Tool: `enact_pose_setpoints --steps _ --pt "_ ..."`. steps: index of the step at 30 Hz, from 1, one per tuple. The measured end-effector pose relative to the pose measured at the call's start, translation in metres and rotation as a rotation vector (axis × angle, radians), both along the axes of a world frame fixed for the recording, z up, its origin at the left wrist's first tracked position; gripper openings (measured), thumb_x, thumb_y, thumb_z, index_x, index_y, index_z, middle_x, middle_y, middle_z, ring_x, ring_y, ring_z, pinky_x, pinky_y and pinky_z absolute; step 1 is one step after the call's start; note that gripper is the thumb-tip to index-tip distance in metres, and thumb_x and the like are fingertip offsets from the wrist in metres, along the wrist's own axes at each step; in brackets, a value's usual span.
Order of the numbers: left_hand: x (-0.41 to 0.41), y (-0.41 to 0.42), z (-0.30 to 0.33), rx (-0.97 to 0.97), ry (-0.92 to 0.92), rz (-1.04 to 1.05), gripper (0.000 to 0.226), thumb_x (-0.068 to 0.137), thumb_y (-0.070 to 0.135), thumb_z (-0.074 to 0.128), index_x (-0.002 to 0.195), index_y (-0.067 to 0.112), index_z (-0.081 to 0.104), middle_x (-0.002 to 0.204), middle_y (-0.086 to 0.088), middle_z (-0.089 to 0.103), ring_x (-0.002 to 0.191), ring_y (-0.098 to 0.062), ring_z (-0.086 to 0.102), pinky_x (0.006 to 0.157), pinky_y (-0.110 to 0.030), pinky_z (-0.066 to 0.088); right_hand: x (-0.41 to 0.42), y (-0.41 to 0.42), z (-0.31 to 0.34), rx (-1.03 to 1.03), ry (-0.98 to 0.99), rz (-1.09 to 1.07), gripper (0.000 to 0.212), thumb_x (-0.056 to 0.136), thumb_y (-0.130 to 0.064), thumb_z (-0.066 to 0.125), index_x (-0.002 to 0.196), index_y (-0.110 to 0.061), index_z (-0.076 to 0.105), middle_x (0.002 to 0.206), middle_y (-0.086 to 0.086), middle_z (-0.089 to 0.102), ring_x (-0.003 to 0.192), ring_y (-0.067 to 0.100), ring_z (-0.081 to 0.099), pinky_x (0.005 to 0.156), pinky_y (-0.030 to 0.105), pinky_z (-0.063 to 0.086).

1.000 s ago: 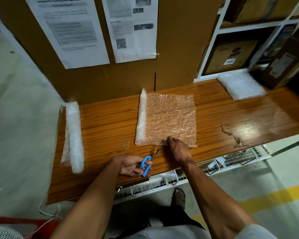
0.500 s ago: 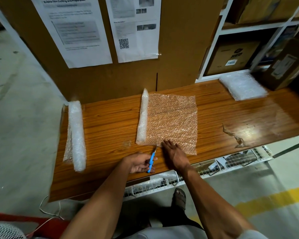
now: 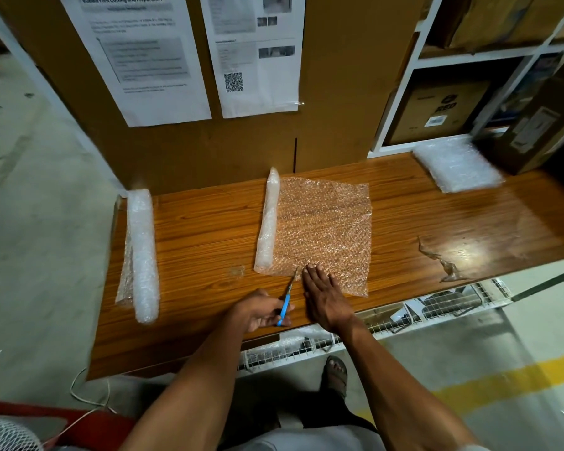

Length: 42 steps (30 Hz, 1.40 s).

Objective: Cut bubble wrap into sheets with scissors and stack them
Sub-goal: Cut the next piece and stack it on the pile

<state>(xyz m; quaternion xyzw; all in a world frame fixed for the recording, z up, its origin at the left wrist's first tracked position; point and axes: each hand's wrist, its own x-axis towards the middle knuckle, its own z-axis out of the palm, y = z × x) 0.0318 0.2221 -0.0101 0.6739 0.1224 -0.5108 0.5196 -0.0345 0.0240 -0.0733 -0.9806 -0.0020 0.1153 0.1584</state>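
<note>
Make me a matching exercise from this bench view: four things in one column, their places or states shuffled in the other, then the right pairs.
Things
1. scissors
2. right hand
3. spare roll
4. stack of cut sheets

Places or states
A. at the table's far right, by the shelving
B. gripped in the left hand, blades at the sheet's near edge
C. lying at the table's left end
D. pressed flat on the unrolled bubble wrap

Pairs: 1-B, 2-D, 3-C, 4-A
</note>
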Motion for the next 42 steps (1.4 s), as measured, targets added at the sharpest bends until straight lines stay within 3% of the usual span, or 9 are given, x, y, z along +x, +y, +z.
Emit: enact_pose_setpoints --steps 9,14,18,23,27,29,31,33,42 --pt "0.007 -0.011 0.003 -0.026 0.122 0.018 0.013 0.098 0.013 0.071 0.104 0.002 0.072 0.113 -0.026 0.073 0.102 -0.033 0.076 0.061 -0.022 0.062 -0.003 0.0 0.0 0.023 0.001 0.006 0.071 0.104 -0.049 -0.004 0.168 -0.019 0.001 0.175 0.003 -0.006 0.161 0.023 -0.012 0.131 0.045 -0.004" --pt "0.011 -0.024 0.006 0.016 0.078 0.031 0.012 0.101 0.011 0.063 0.096 0.004 0.072 0.089 -0.018 0.075 0.085 -0.028 0.077 0.06 -0.019 0.059 -0.003 -0.002 -0.002 0.027 -0.007 0.014 0.058 0.115 -0.036 0.015 0.168 -0.018 0.001 0.175 0.002 -0.006 0.161 0.019 -0.012 0.131 0.042 -0.006" --pt "0.01 -0.029 0.006 0.038 0.034 0.035 0.012 0.1 0.0 0.06 0.111 -0.005 0.065 0.097 -0.015 0.075 0.074 -0.026 0.077 0.049 -0.016 0.055 -0.004 -0.002 -0.002 0.037 -0.016 0.018 0.058 0.115 -0.036 0.015 0.168 -0.019 0.003 0.174 -0.002 -0.006 0.161 0.018 -0.011 0.131 0.041 -0.005" --pt "0.009 -0.03 0.0 0.032 0.013 0.085 0.024 0.096 -0.007 0.063 0.118 -0.007 0.053 0.119 -0.023 0.072 0.091 -0.036 0.077 0.046 -0.017 0.054 -0.001 -0.005 -0.004 0.106 -0.128 -0.041 0.055 0.112 -0.039 0.024 0.163 -0.019 0.036 0.17 0.002 0.029 0.158 0.023 0.025 0.129 0.044 0.022" --pt "0.011 -0.029 0.0 0.027 0.027 0.082 0.025 0.098 -0.003 0.063 0.122 -0.01 0.058 0.111 -0.015 0.075 0.088 -0.032 0.078 0.048 -0.017 0.055 0.013 -0.008 0.004 0.211 -0.251 -0.226 0.03 0.105 -0.019 0.054 0.135 -0.022 0.059 0.128 0.008 0.064 0.115 0.027 0.061 0.097 0.041 0.054" --pt "0.012 -0.028 0.0 0.031 0.036 0.067 0.021 0.099 -0.001 0.063 0.117 -0.009 0.062 0.113 -0.015 0.075 0.09 -0.032 0.078 0.05 -0.017 0.056 0.025 -0.011 0.007 0.138 -0.271 -0.214 0.042 0.108 -0.027 0.053 0.149 -0.022 0.048 0.15 0.008 0.05 0.134 0.027 0.051 0.113 0.047 0.046" --pt "0.014 -0.029 0.001 0.028 0.051 0.055 0.021 0.098 0.0 0.065 0.116 -0.009 0.064 0.115 -0.016 0.075 0.095 -0.032 0.077 0.052 -0.018 0.058 0.036 -0.014 0.006 0.038 -0.111 -0.19 0.06 0.112 -0.042 0.036 0.166 -0.025 0.017 0.174 0.003 0.008 0.16 0.029 0.01 0.13 0.054 0.013" --pt "0.017 -0.03 0.003 0.031 0.07 0.038 0.017 0.098 0.003 0.066 0.113 -0.007 0.067 0.115 -0.019 0.075 0.095 -0.03 0.077 0.053 -0.018 0.058 0.044 -0.017 0.001 -0.026 0.054 -0.188 0.066 0.113 -0.049 0.022 0.167 -0.027 -0.009 0.17 0.002 -0.024 0.158 0.031 -0.02 0.128 0.057 -0.008" --pt "0.035 -0.048 0.014 0.041 0.098 0.024 0.007 0.1 0.012 0.067 0.106 0.008 0.068 0.106 -0.019 0.073 0.086 -0.026 0.077 0.059 -0.021 0.061 0.047 -0.024 -0.006 -0.044 0.148 -0.14 0.069 0.11 -0.056 0.013 0.162 -0.03 -0.024 0.165 0.002 -0.039 0.152 0.032 -0.033 0.123 0.061 -0.016"
